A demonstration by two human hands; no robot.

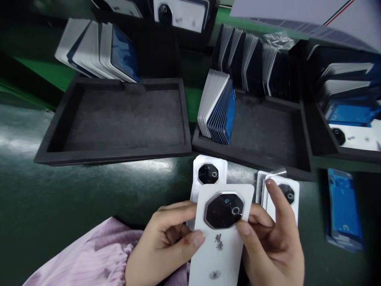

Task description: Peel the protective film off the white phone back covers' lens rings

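A white phone back cover (199, 258) with a black octagonal camera window is tilted up close to me. My left hand (166, 238) pinches its left edge between thumb and fingers. At the right edge, the thumb of my right hand (276, 246) presses beside the camera window, with other fingers behind the cover. The right index finger points up and away from it. Behind the held piece lie a small stack of similar white covers (195, 188) and, to the right, more white covers (293, 208). A shiny clear strip (278, 172) shows near that raised fingertip.
A black tray (119, 155) lies at the left, with leaning covers (92, 51) behind it. In the right tray (268, 167) stands a row of covers (216, 107). Blue-filmed pieces (345, 206) lie far right. More filled trays (321, 123) stand at the back and right.
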